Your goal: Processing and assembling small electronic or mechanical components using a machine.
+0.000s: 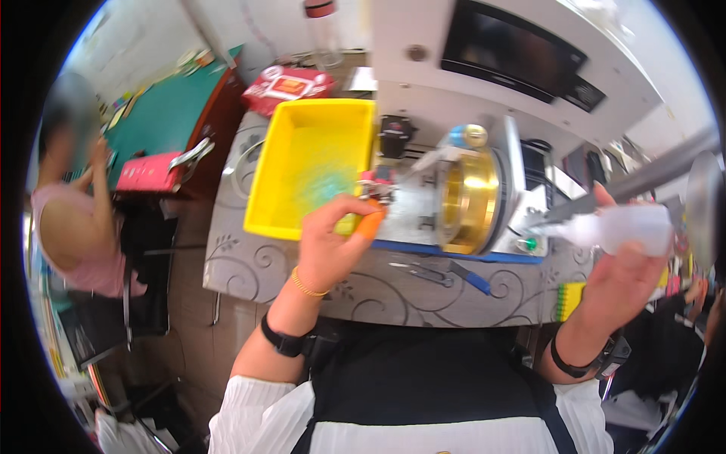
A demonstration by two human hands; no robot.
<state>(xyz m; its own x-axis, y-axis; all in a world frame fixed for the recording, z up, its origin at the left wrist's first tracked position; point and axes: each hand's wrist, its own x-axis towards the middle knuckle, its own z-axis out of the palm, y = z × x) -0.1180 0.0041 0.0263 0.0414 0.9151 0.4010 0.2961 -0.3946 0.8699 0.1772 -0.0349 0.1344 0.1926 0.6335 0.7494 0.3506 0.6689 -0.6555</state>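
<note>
My left hand (330, 246), with an orange cover on one fingertip, reaches to the front of the machine. Its thumb and forefinger are closed at a small red and metal fixture (378, 181); whatever lies between them is too small to make out. My right hand (616, 287) grips a translucent white squeeze bottle (631, 229), tipped on its side with the nozzle pointing left. Between the hands stands the machine's large brass-coloured ring (465, 200). A yellow tray (283, 129), with small blue-green pieces blurred inside, is just beyond my left hand.
Tweezers (423, 272) and a blue-handled tool (470, 278) lie on the patterned table near its front edge. A green button (528, 244) sits at the machine's right corner. Behind are a dark screen (510, 49) and a red package (287, 87). Another person (76, 219) sits at the left.
</note>
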